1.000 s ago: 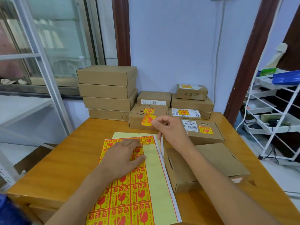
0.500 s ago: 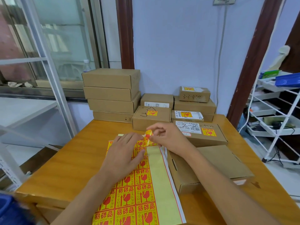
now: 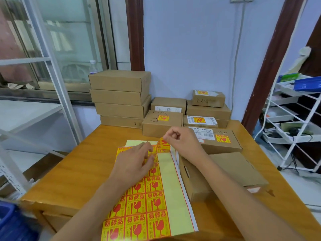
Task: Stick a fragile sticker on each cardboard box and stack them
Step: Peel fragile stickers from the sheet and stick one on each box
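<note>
Nearest us the sticker sheet (image 3: 152,206) lies flat on the wooden table (image 3: 78,171), and our left hand (image 3: 133,164) presses it down with relaxed, spread fingers. Just beyond, our right hand (image 3: 182,141) pinches a fragile sticker (image 3: 162,145) — curled, partly lifted at the sheet's top edge — beside the plain cardboard box (image 3: 225,171) under our wrist. Farther back, stickered boxes (image 3: 212,138) and a plain stack (image 3: 119,100) stand against the wall.
</note>
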The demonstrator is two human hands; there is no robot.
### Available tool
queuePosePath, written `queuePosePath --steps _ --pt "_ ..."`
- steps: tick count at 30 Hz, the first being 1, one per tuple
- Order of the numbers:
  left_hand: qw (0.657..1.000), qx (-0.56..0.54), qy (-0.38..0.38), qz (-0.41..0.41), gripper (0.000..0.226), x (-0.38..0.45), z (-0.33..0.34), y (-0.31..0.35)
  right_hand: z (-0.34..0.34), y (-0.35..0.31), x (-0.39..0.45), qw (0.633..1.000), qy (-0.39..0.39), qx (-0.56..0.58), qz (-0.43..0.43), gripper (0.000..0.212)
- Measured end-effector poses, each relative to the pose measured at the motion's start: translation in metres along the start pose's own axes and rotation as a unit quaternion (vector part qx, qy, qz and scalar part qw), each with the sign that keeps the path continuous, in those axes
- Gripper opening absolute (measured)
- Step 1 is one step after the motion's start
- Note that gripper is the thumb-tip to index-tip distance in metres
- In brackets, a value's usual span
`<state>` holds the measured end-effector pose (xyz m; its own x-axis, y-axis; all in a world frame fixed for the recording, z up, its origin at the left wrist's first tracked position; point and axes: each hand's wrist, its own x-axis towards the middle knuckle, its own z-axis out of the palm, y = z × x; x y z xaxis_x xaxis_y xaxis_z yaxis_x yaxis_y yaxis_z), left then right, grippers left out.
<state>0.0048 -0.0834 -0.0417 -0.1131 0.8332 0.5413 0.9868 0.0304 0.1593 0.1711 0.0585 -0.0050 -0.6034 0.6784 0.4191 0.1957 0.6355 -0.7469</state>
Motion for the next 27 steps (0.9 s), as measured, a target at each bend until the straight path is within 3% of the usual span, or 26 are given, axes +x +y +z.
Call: queuePosePath --steps 4,8,11,14,17,19,21,24,27 --pt "0.997 0.043 -0.057 0.036 0.014 0.004 0.003 -0.001 -0.010 -0.012 -0.002 0.996 0.061 0.033 0.060 0.008" --pt "0.986 0.064 -0.115 0.106 0.018 0.014 -0.002 -0.005 -0.050 -0.018 -0.016 0.978 0.021 0.101 0.179 0.010" --pt "0.969 0.089 -0.183 0.140 0.025 0.028 -0.013 -0.004 -0.081 -0.016 -0.044 0.979 0.048 0.064 0.186 0.012" --pt "0.957 0.112 -0.235 0.124 0.027 0.039 -0.026 0.004 -0.109 -0.017 -0.077 0.972 0.099 0.068 0.201 0.013" --pt "0.972 0.126 -0.171 0.104 0.027 0.039 -0.042 0.032 -0.124 -0.013 -0.104 0.947 0.104 0.119 0.281 0.009" --pt "0.992 0.033 -0.095 0.072 0.026 0.032 -0.048 0.068 -0.128 -0.013 -0.118 0.928 0.105 0.156 0.322 0.006" --pt "0.992 -0.062 -0.101 0.053 0.039 0.020 -0.050 0.108 -0.132 -0.017 -0.128 0.917 0.098 0.174 0.346 0.009" --pt "0.977 -0.058 -0.199 0.048 0.081 0.013 -0.038 0.149 -0.141 -0.024 -0.138 0.916 0.064 0.155 0.365 0.012" --pt "0.971 -0.061 -0.227 0.036 0.100 0.018 -0.020 0.153 -0.149 -0.028 -0.139 0.910 0.037 0.137 0.389 0.014"
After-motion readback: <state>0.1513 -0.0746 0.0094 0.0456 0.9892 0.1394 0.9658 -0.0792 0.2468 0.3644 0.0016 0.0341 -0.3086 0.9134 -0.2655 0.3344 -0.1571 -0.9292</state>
